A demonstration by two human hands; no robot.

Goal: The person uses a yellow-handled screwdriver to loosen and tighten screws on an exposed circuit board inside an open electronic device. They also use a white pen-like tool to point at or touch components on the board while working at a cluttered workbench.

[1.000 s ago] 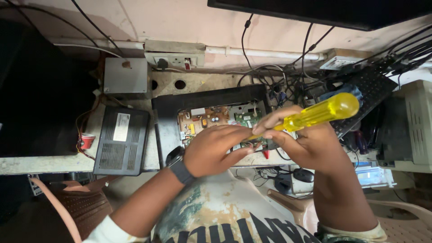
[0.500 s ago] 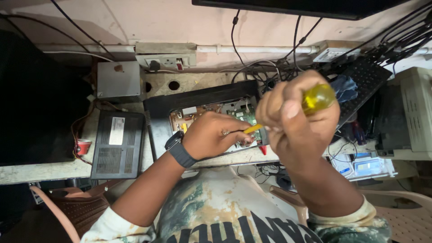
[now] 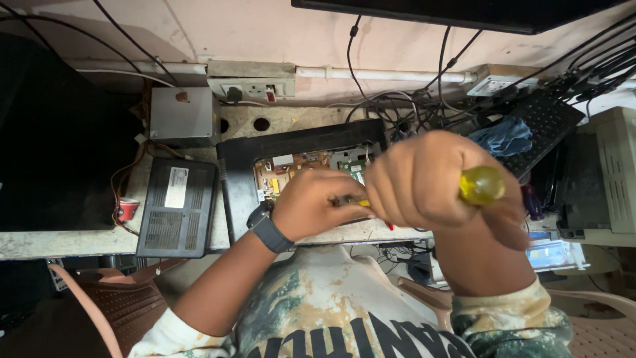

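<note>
- My right hand (image 3: pixel 430 179) is closed around the yellow-handled screwdriver (image 3: pixel 481 185); its long axis runs from the handle butt near me toward the circuit board (image 3: pixel 298 171).
- My left hand (image 3: pixel 315 202) pinches its shaft above the desk (image 3: pixel 66 240).

— What stands behind the counter (image 3: pixel 79 242)?
— A pale pink wall (image 3: pixel 265 30), dull and scuffed, with a white pipe (image 3: pixel 371 74) along it and a socket plate (image 3: pixel 252 87) fixed on.
— Any cables?
— Black cables (image 3: pixel 424 99) hang in a tangle from a dark screen edge (image 3: pixel 464 10).
— Seating?
— Brown plastic chairs (image 3: pixel 126 305) below. The far left lies in deep shadow.
</note>
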